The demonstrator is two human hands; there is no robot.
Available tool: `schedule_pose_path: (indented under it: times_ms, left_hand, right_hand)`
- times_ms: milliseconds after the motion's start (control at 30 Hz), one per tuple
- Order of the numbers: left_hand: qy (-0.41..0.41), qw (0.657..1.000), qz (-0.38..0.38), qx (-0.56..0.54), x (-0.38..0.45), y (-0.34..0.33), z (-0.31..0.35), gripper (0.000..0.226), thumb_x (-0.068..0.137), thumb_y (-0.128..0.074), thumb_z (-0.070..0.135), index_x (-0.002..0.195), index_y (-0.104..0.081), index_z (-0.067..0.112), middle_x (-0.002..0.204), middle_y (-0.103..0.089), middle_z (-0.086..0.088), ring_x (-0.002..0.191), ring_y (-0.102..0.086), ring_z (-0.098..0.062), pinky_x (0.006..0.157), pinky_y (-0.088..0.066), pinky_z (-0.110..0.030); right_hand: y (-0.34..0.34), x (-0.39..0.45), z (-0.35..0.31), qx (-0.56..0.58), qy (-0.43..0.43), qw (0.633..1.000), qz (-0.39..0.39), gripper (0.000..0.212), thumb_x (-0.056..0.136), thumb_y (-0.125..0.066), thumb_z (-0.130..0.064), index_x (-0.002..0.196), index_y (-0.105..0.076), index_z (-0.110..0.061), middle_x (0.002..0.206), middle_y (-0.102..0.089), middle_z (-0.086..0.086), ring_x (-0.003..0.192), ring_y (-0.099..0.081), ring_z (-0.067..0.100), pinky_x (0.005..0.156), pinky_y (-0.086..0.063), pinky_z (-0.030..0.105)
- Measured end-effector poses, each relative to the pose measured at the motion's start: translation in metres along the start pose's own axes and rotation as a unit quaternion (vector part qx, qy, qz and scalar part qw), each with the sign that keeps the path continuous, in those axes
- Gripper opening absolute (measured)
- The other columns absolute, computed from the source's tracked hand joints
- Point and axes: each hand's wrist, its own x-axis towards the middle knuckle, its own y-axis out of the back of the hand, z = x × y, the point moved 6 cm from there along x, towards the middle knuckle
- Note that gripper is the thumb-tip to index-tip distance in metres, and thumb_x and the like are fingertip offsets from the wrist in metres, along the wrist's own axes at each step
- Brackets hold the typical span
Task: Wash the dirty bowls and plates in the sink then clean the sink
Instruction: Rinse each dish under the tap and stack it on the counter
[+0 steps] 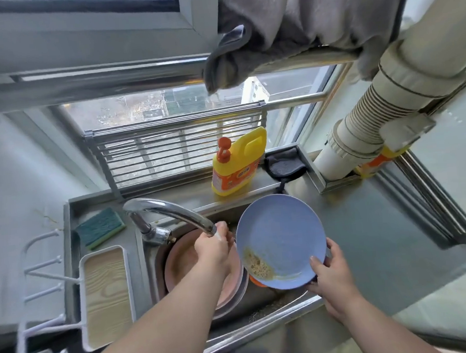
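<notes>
A blue plate (279, 236) with brown food residue at its lower left stands tilted over the sink (264, 310). My right hand (331, 275) grips its lower right rim, thumb on the face. My left hand (214, 249) is under the tap spout (173, 211), fingers curled at the outlet; whether they grip the spout I cannot tell. Pink plates (182, 261) lie stacked in the sink below my left hand. An orange dish (255, 281) peeks out under the blue plate.
A yellow detergent bottle (236, 165) and a dark cloth (284, 165) sit on the ledge behind the sink. A green sponge (100, 227) and a white tray (106, 295) lie to the left. Steel counter (384, 234) extends right; a white duct (362, 135) rises there.
</notes>
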Motion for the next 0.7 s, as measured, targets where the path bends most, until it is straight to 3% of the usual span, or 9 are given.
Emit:
schedule_pose_path:
  times_ms: [100, 200, 300, 400, 500, 567, 633, 700]
  left_hand:
    - [0.021, 0.998, -0.002, 0.055, -0.008, 0.000, 0.006, 0.036, 0.095, -0.078, 0.036, 0.075, -0.059, 0.013, 0.056, -0.056, -0.002, 0.049, -0.046, -0.018, 0.054, -0.039, -0.027]
    - [0.032, 0.984, -0.025, 0.176, -0.014, 0.009, 0.012, 0.049, 0.103, -0.056, 0.057, 0.082, -0.061, 0.013, 0.057, -0.039, 0.000, 0.045, -0.030, -0.017, 0.048, -0.024, -0.027]
    - [-0.013, 0.956, -0.062, 0.286, -0.011, 0.018, 0.017, 0.026, 0.111, -0.044, 0.031, 0.113, -0.064, 0.014, 0.069, -0.046, 0.004, 0.055, -0.042, -0.012, 0.050, -0.039, -0.028]
    - [0.012, 0.972, -0.121, 0.199, -0.010, 0.020, 0.014, 0.030, 0.110, -0.038, 0.007, 0.119, -0.066, 0.002, 0.074, -0.055, 0.002, 0.054, -0.041, -0.009, 0.050, -0.037, -0.020]
    - [-0.008, 0.970, -0.177, 0.165, -0.017, 0.010, 0.019, 0.017, 0.106, -0.056, 0.001, 0.116, -0.069, 0.003, 0.083, -0.065, -0.005, 0.062, -0.054, -0.009, 0.059, -0.047, -0.020]
    - [-0.026, 0.968, -0.152, 0.199, -0.023, 0.008, 0.024, 0.013, 0.102, -0.069, 0.018, 0.101, -0.070, 0.005, 0.074, -0.060, -0.005, 0.055, -0.049, -0.009, 0.054, -0.044, -0.021]
    - [-0.001, 0.964, -0.121, 0.236, -0.025, 0.009, 0.020, 0.036, 0.102, -0.066, 0.043, 0.090, -0.064, 0.009, 0.060, -0.048, 0.000, 0.046, -0.035, -0.011, 0.046, -0.032, -0.025]
    - [0.023, 0.957, -0.086, 0.274, -0.024, 0.013, 0.017, 0.058, 0.099, -0.053, 0.067, 0.094, -0.063, 0.009, 0.059, -0.037, 0.001, 0.046, -0.026, -0.013, 0.048, -0.024, -0.028]
  right_hand:
    - [0.002, -0.002, 0.002, -0.005, -0.004, 1.000, 0.008, 0.046, 0.108, -0.049, -0.003, 0.136, -0.044, -0.039, 0.126, -0.066, -0.005, 0.113, -0.067, 0.028, 0.079, -0.063, 0.053]
    - [-0.001, -0.004, 0.000, -0.012, -0.009, 1.000, 0.008, 0.045, 0.108, -0.050, -0.006, 0.136, -0.044, -0.041, 0.127, -0.065, -0.006, 0.114, -0.068, 0.030, 0.071, -0.063, 0.048]
    - [-0.007, -0.003, -0.002, -0.011, -0.008, 1.000, 0.000, 0.045, 0.108, -0.050, -0.005, 0.136, -0.046, -0.040, 0.128, -0.065, -0.004, 0.114, -0.068, 0.031, 0.071, -0.063, 0.049]
    - [-0.019, -0.004, -0.006, -0.006, -0.003, 1.000, -0.008, 0.044, 0.108, -0.049, -0.003, 0.137, -0.047, -0.037, 0.125, -0.066, -0.009, 0.111, -0.068, 0.025, 0.073, -0.064, 0.052]
    - [-0.026, -0.005, -0.008, -0.005, -0.002, 1.000, -0.016, 0.042, 0.108, -0.048, -0.003, 0.137, -0.048, -0.034, 0.122, -0.065, -0.014, 0.108, -0.067, 0.020, 0.079, -0.062, 0.063]
    - [-0.029, -0.005, -0.009, -0.011, -0.003, 1.000, -0.018, 0.042, 0.108, -0.049, -0.004, 0.137, -0.049, -0.033, 0.123, -0.064, -0.014, 0.109, -0.067, 0.021, 0.080, -0.061, 0.065]
    - [-0.029, -0.004, -0.009, -0.016, -0.004, 1.000, -0.021, 0.041, 0.108, -0.049, -0.004, 0.137, -0.049, -0.033, 0.121, -0.064, -0.014, 0.108, -0.067, 0.021, 0.080, -0.061, 0.064]
    - [-0.029, -0.003, -0.009, -0.019, -0.006, 0.999, -0.025, 0.039, 0.109, -0.048, -0.005, 0.136, -0.049, -0.034, 0.120, -0.065, -0.014, 0.107, -0.067, 0.020, 0.080, -0.062, 0.063]
